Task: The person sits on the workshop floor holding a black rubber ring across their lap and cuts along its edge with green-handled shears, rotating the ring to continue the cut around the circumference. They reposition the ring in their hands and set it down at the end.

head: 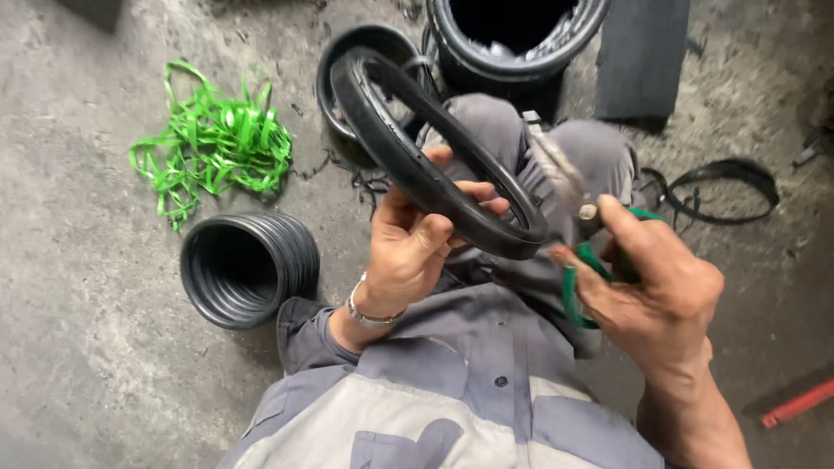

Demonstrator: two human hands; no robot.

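Note:
My left hand (410, 247) grips a black rubber ring (408, 156) by its near edge and holds it tilted over my lap. My right hand (653, 282) holds a green-handled tool (573, 278), its blurred pale blade (556, 169) sticking up next to the ring's right side. A metal watch band is on my left wrist. I am seated on the floor in grey work clothes.
A stack of black rubber rings (248, 267) lies on the concrete to the left. A tangle of green strapping (213, 143) lies beyond it. A black drum (512, 39) and another ring (360, 52) stand ahead. Black rubber scraps (721, 187) and a red bar (799, 404) lie right.

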